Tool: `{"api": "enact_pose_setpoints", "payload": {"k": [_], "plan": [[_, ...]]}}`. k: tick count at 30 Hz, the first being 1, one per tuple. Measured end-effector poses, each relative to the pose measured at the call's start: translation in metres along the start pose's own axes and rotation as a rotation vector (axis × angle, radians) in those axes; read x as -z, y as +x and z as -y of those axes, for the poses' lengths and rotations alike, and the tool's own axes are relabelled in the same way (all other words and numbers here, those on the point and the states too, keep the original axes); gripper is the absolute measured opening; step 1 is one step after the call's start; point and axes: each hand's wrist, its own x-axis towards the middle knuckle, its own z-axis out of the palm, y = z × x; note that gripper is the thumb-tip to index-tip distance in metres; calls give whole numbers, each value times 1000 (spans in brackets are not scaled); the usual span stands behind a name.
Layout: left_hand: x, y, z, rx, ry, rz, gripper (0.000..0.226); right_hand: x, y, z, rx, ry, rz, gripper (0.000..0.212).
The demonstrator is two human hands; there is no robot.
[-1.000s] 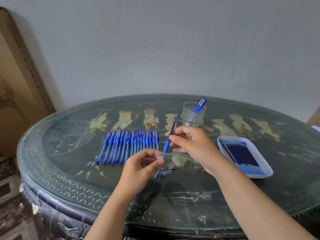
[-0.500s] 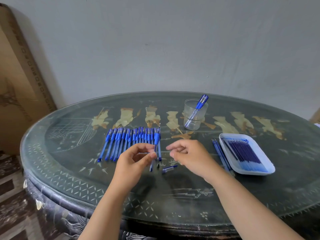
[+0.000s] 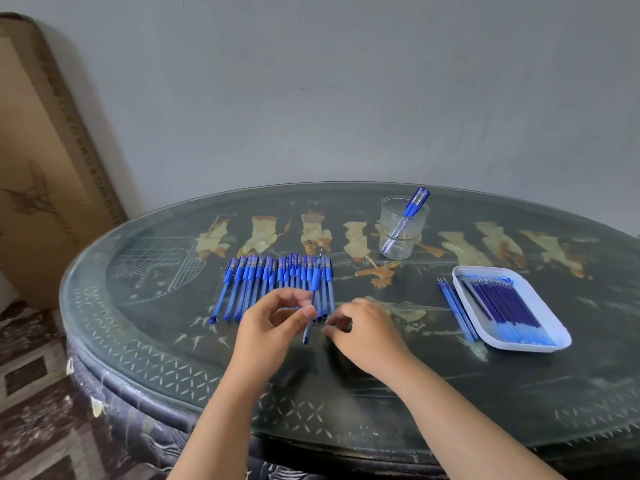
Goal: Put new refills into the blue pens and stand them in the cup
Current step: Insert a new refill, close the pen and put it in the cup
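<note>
My left hand (image 3: pixel 273 327) still pinches the pen barrel (image 3: pixel 315 285), tilted over the pen row (image 3: pixel 263 285) on the table (image 3: pixel 450 393). Right hand (image 3: pixel 367 336) has dropped to where the loose tip piece lay; fingers curled, can't tell if it's gripped. Cup (image 3: pixel 391 216) holds one pen (image 3: pixel 414 202).

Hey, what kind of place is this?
Probably a room in a home, not a workshop: an ornate glass-topped table with inlaid figures, a plain painted wall behind it, and a patterned floor at the left.

Left hand (image 3: pixel 277 323) raised, thumb and forefinger pinching pen (image 3: pixel 314 289). Right hand (image 3: pixel 369 332) alongside, fingers curled downward; grip undetermined. Both forearms extended forward.
</note>
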Motion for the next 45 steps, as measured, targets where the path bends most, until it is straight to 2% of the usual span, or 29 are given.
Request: {"api": "enact_pose_setpoints", "payload": {"k": [11,15,18,22,32,35,40,43,45], "plan": [[-1,-1,0,4,18,22,17,7,3,-3,-14,85,-47,14],[-3,-2,-1,15,-8,35,18,41,9,3,-29,311,-219,9],[-3,-3,-1,15,-6,55,16,74,13,15,-2,520,-270,9],[-5,-3,-2,-5,28,78,16,92,15,26,67,475,-209,10],[-7,-1,0,-27,52,92,16,89,12,25,94,294,-68,10],[-8,-1,1,-22,56,95,16,84,11,24,89,261,-74,10],[-10,0,2,-24,37,101,17,75,7,20,48,372,-105,26],[-11,0,3,-21,30,104,17,74,2,15,22,531,-26,23],[-12,0,4,-24,32,106,18,71,1,13,31,598,-39,20]]}}
